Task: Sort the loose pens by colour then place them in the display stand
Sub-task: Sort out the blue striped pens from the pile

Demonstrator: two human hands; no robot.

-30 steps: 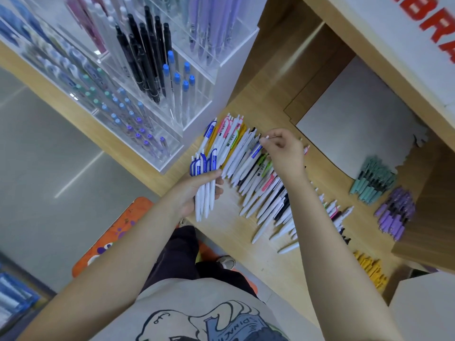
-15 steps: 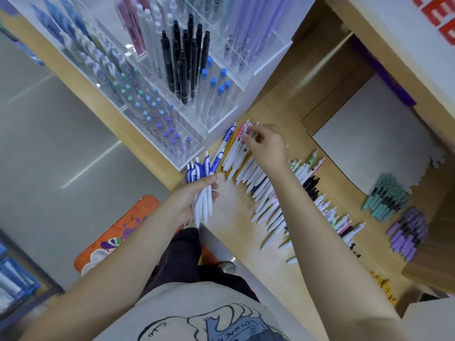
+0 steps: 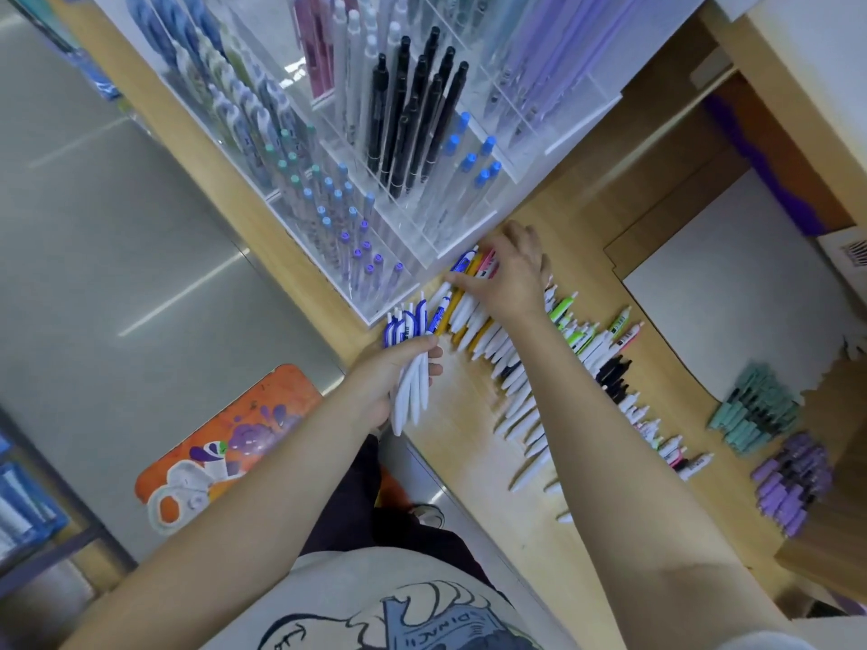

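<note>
Left grip: the left hand (image 3: 382,384) is curled around a bundle of blue-clip pens (image 3: 410,368); the thumb lies across the white barrels, and the blue clips stick out above the fingers.
Bundle position: it is held over the near edge of the table (image 3: 469,415), just beside the low corner of the display stand (image 3: 422,218) and not touching it.
Right grip: the right hand (image 3: 509,279) lies on the far end of the row of loose pens (image 3: 516,382), with the fingers bent down onto them. The thumb tip touches a blue-and-white pen (image 3: 457,269) at the end of the row. I cannot tell if the fingers really pinch a pen or only press on it.
Loose pens: they lie side by side on the table in a long slanted row, from the stand corner toward the person's right. Most barrels are white; yellow, pink, green and black parts show among them. The row passes under the right hand and forearm.
Relation of the two grips: the bundle in the left hand is near the touched end of the row, a little closer to the person.
Display stand: clear acrylic compartments with black pens (image 3: 413,110), blue-capped pens (image 3: 469,171) and pale purple pens upright inside.
Other piles: teal pens (image 3: 755,415) and purple pens (image 3: 793,480) lie in heaps on the table, well apart from both hands.
</note>
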